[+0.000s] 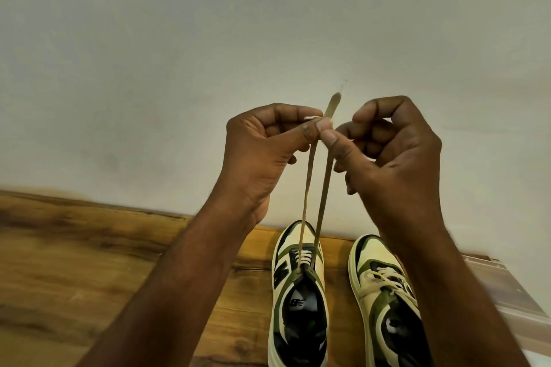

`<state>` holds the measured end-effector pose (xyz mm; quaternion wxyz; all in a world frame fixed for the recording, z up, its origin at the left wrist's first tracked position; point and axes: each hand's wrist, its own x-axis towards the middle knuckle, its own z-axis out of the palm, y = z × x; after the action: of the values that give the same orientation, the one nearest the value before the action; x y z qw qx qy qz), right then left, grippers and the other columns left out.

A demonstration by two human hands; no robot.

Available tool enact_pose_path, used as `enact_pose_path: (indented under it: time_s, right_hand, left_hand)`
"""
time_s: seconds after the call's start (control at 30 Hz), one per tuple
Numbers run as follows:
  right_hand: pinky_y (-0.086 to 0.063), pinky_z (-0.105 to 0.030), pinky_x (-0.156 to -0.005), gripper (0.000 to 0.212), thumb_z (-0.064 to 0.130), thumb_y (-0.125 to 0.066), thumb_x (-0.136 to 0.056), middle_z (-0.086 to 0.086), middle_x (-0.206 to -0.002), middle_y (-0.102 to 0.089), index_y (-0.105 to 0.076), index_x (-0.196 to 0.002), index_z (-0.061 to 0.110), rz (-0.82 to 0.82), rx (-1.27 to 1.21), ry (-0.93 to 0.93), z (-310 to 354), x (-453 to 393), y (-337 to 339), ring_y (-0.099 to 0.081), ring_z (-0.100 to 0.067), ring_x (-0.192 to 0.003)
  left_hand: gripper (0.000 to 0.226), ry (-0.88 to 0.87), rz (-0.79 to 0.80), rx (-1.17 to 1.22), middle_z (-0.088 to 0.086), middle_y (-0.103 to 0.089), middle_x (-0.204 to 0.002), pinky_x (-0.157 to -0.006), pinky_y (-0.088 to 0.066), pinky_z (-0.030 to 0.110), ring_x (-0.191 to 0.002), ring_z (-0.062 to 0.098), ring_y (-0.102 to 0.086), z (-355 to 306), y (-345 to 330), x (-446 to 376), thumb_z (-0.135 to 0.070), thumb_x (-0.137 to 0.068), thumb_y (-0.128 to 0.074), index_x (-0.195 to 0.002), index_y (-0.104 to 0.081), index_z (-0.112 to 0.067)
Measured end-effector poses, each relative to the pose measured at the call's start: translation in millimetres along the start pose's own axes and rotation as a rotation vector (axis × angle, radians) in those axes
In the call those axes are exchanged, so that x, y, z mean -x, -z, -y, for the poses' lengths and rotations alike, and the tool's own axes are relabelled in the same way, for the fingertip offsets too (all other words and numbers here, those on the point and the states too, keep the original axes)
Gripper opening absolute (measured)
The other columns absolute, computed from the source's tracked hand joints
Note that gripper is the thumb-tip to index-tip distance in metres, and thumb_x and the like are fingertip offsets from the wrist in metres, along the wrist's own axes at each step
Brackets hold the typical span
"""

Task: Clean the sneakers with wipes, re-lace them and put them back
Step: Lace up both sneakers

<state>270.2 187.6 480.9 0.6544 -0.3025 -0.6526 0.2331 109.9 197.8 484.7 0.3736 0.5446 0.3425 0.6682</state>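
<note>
Two cream, green and black sneakers stand side by side on the wooden surface, toes toward the wall. The left sneaker is laced only through its lowest eyelets. Both tan strands of its lace run straight up from it to my hands. My left hand pinches one strand between thumb and forefinger. Close beside it, my right hand pinches the other strand, whose end sticks up above my fingers. The right sneaker is laced, and my right forearm covers part of it.
A plain pale wall rises right behind the sneakers. The brown wooden surface stretches to the left. A clear plastic bag or sheet lies at the right, beside the right sneaker.
</note>
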Motion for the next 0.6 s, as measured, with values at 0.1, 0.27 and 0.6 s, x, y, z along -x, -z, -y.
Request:
enact_pose_path:
  time_s: [0.1,0.27,0.6]
  right_hand:
    - [-0.051,-0.024,-0.054,0.04,0.01,-0.081,-0.089,0.006,-0.092,-0.071,-0.061,-0.123,0.016,0.057,0.248,0.16,-2.7,1.2,-0.2,-0.069,-0.019,-0.075]
    - [-0.044,-0.017,-0.056,0.033,0.009,-0.074,-0.091,0.004,-0.098,-0.068,-0.075,-0.123,0.018,0.005,0.59,0.382,-12.7,-1.0,2.9,-0.06,-0.012,-0.067]
    - [-0.044,-0.017,-0.058,0.013,0.014,-0.069,-0.096,0.01,-0.101,-0.069,-0.075,-0.106,0.021,-0.023,0.505,0.301,-11.6,-2.8,5.3,-0.065,-0.011,-0.078]
  left_hand:
    - [0.013,-0.011,-0.045,-0.032,0.0,-0.079,-0.084,-0.063,-0.051,0.023,-0.074,0.011,-0.067,-0.9,1.0,0.6,-0.017,-0.083,-0.084,-0.095,-0.08,-0.019]
    - [0.013,-0.039,-0.052,-0.043,-0.002,-0.08,-0.084,-0.061,-0.05,0.017,-0.071,0.002,-0.068,-3.4,0.5,0.9,-0.012,-0.082,-0.084,-0.094,-0.081,-0.013]
    - [0.011,-0.098,0.044,-0.133,-0.006,-0.079,-0.081,-0.064,-0.054,0.017,-0.075,0.002,-0.072,-5.7,-0.2,2.9,-0.011,-0.088,-0.08,-0.098,-0.08,-0.015]
